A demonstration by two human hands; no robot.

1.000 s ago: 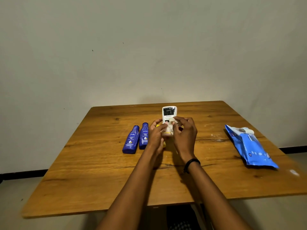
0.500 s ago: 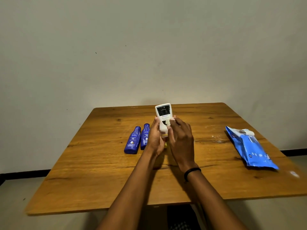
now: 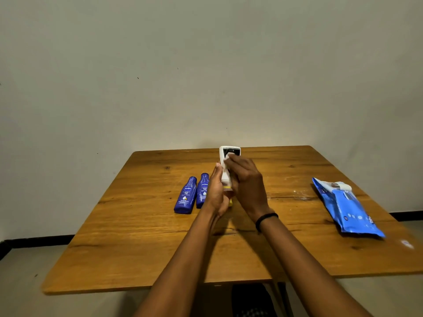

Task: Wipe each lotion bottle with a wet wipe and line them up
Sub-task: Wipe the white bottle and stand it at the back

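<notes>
Two dark-blue plastic lotion bottles [image 3: 185,195] lie aligned on wooden table [image 3: 137,225]. L hand [image 3: 216,191] grips white dark-labelled bottle [image 3: 230,152] above it. R hand [image 3: 247,181] pinches white wet wipe [image 3: 227,157], now shifted up to label; wiping prob. nearly done.

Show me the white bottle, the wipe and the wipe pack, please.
white bottle [image 3: 231,151]: head view, on the dark label at its top end.
wipe [image 3: 227,158]: head view, on the white corner pressed against that bottle.
wipe pack [image 3: 348,209]: head view, on the blue middle of its front.
</notes>
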